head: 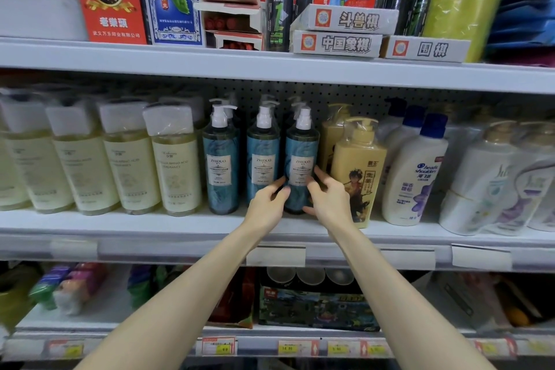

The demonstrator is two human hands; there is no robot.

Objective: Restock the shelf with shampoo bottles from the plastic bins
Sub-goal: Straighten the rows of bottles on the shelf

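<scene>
**Two hands on a blue ZHIDUO shampoo bottle**

Both arms stretched up to the middle shelf [186, 224]. Left hand [267, 204] at 9 o'clock of the rightmost blue ZHIDUO pump bottle [301, 159], right hand [329, 198] at 3 o'clock, fingers of each curled narrow around its lower body. Bottle upright near the shelf's front edge, just beside a second blue ZHIDUO bottle [262, 156] at 9 o'clock and a yellow pump bottle [357, 171] at 3 o'clock. Plastic bins out of view.

Three blue pump bottles [301, 159] stand upright in a row on the middle shelf [180, 224]. More sit behind them.
</scene>
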